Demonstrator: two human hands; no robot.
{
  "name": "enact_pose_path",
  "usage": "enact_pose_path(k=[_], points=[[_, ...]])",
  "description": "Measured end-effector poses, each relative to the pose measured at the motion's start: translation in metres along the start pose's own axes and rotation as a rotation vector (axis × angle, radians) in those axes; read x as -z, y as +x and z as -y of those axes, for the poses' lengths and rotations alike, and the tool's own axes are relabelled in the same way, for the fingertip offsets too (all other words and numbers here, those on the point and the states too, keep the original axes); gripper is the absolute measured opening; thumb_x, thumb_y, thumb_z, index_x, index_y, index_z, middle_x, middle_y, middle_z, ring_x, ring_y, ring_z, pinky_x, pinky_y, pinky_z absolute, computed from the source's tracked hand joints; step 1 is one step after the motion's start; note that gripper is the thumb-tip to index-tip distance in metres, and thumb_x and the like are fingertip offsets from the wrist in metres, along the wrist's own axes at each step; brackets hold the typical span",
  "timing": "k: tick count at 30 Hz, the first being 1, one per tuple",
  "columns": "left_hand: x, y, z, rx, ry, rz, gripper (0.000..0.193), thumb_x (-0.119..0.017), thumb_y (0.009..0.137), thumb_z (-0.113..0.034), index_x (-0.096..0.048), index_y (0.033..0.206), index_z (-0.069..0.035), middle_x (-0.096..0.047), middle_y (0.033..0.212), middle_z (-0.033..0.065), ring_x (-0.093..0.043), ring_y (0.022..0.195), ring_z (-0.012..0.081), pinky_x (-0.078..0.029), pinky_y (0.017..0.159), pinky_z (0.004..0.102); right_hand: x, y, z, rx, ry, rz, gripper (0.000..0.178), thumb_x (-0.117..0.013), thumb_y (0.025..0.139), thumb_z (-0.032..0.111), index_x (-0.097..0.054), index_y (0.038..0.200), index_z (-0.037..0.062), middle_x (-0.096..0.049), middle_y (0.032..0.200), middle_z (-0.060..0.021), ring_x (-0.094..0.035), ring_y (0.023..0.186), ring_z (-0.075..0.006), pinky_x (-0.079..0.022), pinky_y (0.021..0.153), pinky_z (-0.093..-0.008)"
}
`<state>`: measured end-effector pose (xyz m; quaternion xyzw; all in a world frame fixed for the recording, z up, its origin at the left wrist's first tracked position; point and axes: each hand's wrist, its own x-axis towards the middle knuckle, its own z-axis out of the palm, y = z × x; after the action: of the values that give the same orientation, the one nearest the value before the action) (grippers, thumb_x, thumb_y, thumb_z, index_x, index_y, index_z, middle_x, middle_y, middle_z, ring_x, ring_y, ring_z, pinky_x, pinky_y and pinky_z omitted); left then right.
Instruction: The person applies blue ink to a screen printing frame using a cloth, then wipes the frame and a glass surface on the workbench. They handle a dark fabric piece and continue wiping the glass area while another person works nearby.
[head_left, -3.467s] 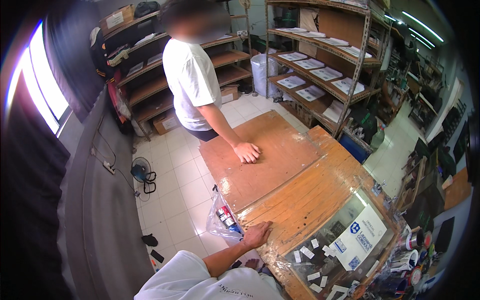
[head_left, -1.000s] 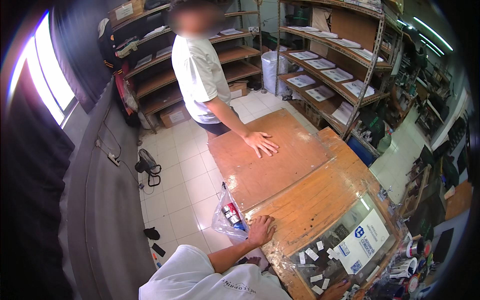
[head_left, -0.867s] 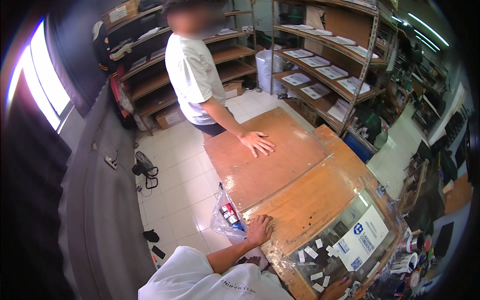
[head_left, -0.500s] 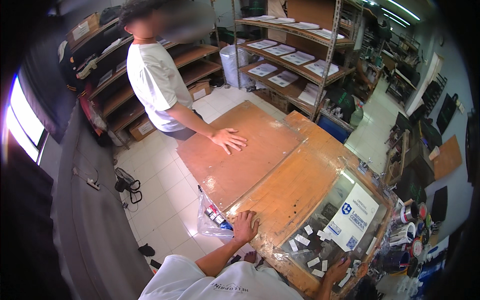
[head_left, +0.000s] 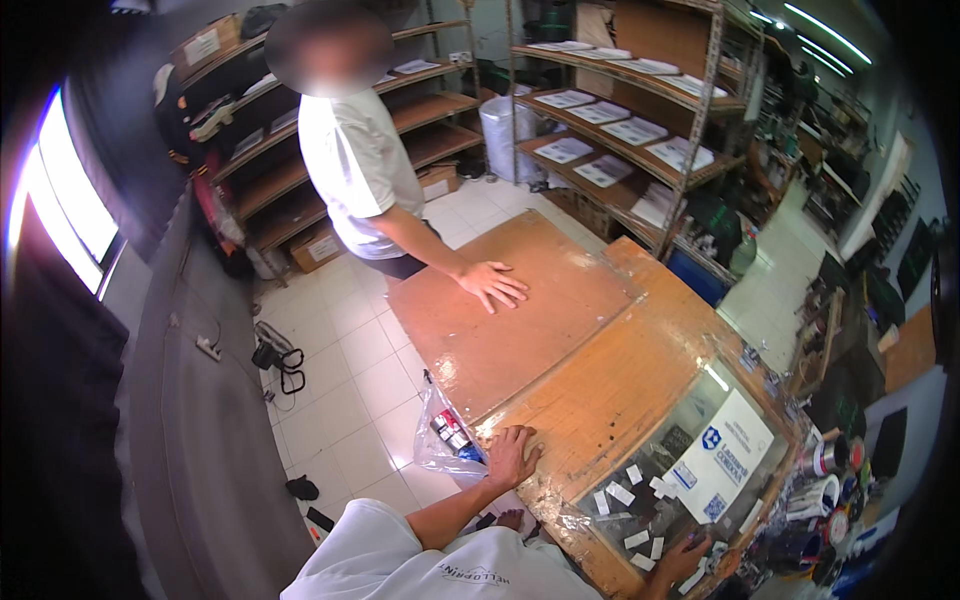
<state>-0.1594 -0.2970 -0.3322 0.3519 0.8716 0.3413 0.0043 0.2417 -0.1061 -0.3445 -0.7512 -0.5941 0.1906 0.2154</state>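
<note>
My left hand [head_left: 514, 457] lies on the near left edge of the wooden table [head_left: 560, 425], fingers stretched out, nothing in it. Lower right, my right hand [head_left: 684, 560] rests at the near edge of a dark glass panel [head_left: 645, 455] set in the table. Its fingers are extended and partly hidden, and no held thing shows. Small white paper pieces [head_left: 620, 494] lie scattered on the panel around it. Farther along the glass is a white printed sheet [head_left: 730, 450] with blue print and a square code.
Across the table a person in a white shirt [head_left: 355, 160] presses a hand [head_left: 493, 286] flat on a brown board [head_left: 520, 340]. A clear plastic bag [head_left: 430, 440] hangs at the left edge. Paint cans [head_left: 822, 495] crowd the right side. Shelves [head_left: 620, 125] with sheets stand behind.
My view has swung a little left, so the scene sits farther right and lower. The other person's head has turned. Both my hands and the other person's hand stay in place on the table.
</note>
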Motion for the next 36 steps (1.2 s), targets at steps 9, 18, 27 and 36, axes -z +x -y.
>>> enact_pose_path(k=[9, 18, 27, 36], points=[[0.072, 0.111, -0.099, 0.454, -1.477, 0.760, 0.093, -0.047, 0.091, -0.079, -0.046, 0.144, -0.003, -0.060, 0.123, 0.0190, -0.067, 0.092, 0.0263, -0.055, 0.074, 0.0395, 0.006, 0.081, 0.182, 0.154, 1.595, 1.411, 0.113, -0.032, 0.080, 0.094, -0.015, 0.163, 0.0202, -0.023, 0.162, -0.0212, -0.030, 0.143, -0.0474, -0.028, 0.106, -0.0772], [-0.008, 0.161, -0.036, 0.375, -0.821, 0.405, 0.052, -0.078, 0.087, -0.039, -0.046, 0.110, -0.004, -0.058, 0.089, 0.0117, -0.053, 0.067, 0.0224, -0.045, 0.058, 0.0363, -0.017, 0.077, 0.326, 0.241, 0.594, 1.629, 0.118, -0.050, 0.080, 0.085, 0.006, 0.163, 0.0218, -0.008, 0.166, -0.0251, -0.018, 0.148, -0.0526, -0.028, 0.107, -0.0766], [0.005, 0.115, -0.136, 0.361, -0.662, 0.165, 0.114, -0.071, 0.086, -0.060, -0.007, 0.159, 0.000, -0.021, 0.158, 0.0314, -0.034, 0.143, 0.0454, -0.053, 0.101, 0.0481, -0.082, 0.031, 0.306, 0.705, 0.327, 0.612, 0.124, -0.083, 0.082, 0.018, 0.012, 0.161, 0.0191, 0.001, 0.167, -0.0253, -0.033, 0.145, -0.0472, -0.043, 0.104, -0.0628], [0.018, 0.120, -0.069, 0.577, -1.449, 0.829, 0.116, -0.065, 0.085, -0.071, -0.007, 0.160, -0.003, -0.014, 0.162, 0.0259, -0.033, 0.144, 0.0431, -0.051, 0.100, 0.0608, -0.023, 0.077, 0.266, 0.155, 0.794, 1.398, 0.118, -0.074, 0.090, 0.014, 0.021, 0.158, 0.0287, 0.003, 0.167, -0.0261, -0.042, 0.138, -0.0516, -0.054, 0.087, -0.0655]])
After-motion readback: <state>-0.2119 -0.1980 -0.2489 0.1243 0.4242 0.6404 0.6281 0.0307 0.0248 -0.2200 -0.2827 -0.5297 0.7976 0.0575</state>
